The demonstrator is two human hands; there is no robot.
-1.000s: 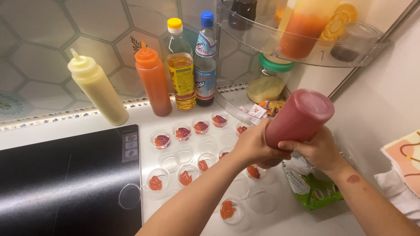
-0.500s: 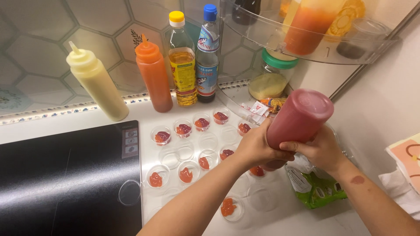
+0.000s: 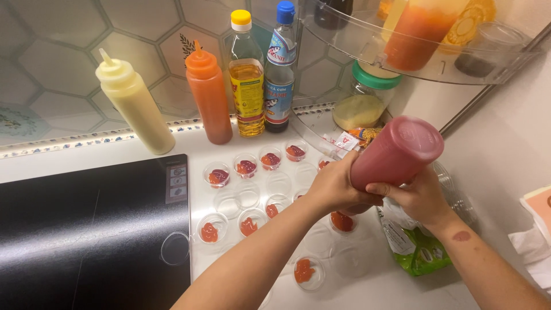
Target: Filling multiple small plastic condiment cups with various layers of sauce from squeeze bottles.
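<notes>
Both my hands hold a red squeeze bottle [image 3: 396, 152] upside down over the white counter [image 3: 344, 287]. My left hand [image 3: 336, 186] wraps its lower end near the nozzle, which is hidden. My right hand [image 3: 416, 198] grips the bottle from beneath. Under the hidden nozzle stands a small clear cup with red sauce [image 3: 343, 221]. Several more small clear cups lie in rows around it, some holding red sauce [image 3: 209, 231], others empty [image 3: 248, 196].
A black induction hob [image 3: 86, 229] fills the left. At the back stand a pale yellow squeeze bottle [image 3: 135, 103], an orange squeeze bottle [image 3: 209, 95], an oil bottle [image 3: 248, 74] and a blue-capped bottle [image 3: 281, 69]. A green bag [image 3: 422, 255] lies right; a clear shelf [image 3: 425, 57] hangs overhead.
The hands and the red bottle have stayed over the same cup. The view has shifted slightly.
</notes>
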